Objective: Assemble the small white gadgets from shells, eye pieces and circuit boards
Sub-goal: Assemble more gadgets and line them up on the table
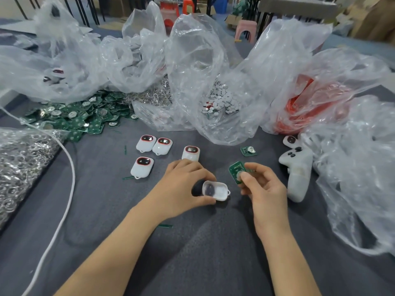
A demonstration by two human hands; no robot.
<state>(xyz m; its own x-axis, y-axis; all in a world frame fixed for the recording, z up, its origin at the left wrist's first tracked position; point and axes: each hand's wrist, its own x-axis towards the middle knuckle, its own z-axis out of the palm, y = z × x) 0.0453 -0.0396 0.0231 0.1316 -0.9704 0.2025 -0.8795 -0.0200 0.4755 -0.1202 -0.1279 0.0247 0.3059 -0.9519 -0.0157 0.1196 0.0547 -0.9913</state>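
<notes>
Currently pinching a small green square circuit board with a silver coin cell (238,172) in the right hand (264,189). Fingers (244,177) clamped on its near edge and the cell face. Held in the air, tilted, just right of the shell.

Cradling an open white plastic shell with a small loop at one end (215,190) in the left hand (183,184). Fingers (204,201) curled round its side walls, hollow up. Dark eye piece (208,189) seemingly seated at the window end. Board and shell apart, not yet mated.

Handling call:
- Board: light, thin, stiff, probably brittle if flexed. Grip by the edges, stay off the soldered parts, press home near the corners rather than on the cell.
- Shell: light, smooth, likely slippery and a bit springy. Hold by the long walls, leave the rim free for the board, avoid squeezing hard enough to distort the seat.

Outward on the grey cloth-covered desk (102,210):
- Four finished white gadgets with red-rimmed dark windows (142,167) just beyond the left hand.
- One spare green board (248,150) beyond the right hand.
- White game controller (297,174) to the right.

Further back: loose heap of green boards (74,116), clear plastic bag of white round discs (220,99), bag of metal rings (21,159), bag of red parts (310,103). White cable (68,167) along the left.
</notes>
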